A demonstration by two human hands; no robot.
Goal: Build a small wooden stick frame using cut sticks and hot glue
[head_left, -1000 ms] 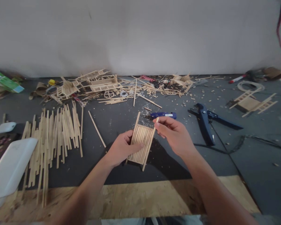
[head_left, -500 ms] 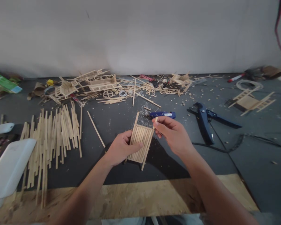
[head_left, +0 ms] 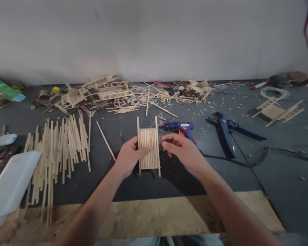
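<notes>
My left hand (head_left: 129, 156) holds a small panel of glued wooden sticks (head_left: 149, 147) by its left side, upright in front of me above the dark mat. Two longer sticks frame the panel and jut past it at top and bottom. My right hand (head_left: 181, 150) hovers just right of the panel with its fingers loosely curled and nothing in them. A blue glue gun (head_left: 181, 127) with a red light lies on the mat right behind my right hand.
A spread of loose wooden sticks (head_left: 56, 150) lies at the left, with a white board (head_left: 11, 182) beside it. Stick models and scraps (head_left: 110, 92) pile up along the wall. Blue cutters (head_left: 224, 133) and another stick frame (head_left: 274, 111) lie at the right.
The left hand has turned the panel from tilted to straight upright and shifted it left. The right hand let go of the panel's right stick and drew back, uncovering the glue gun.
</notes>
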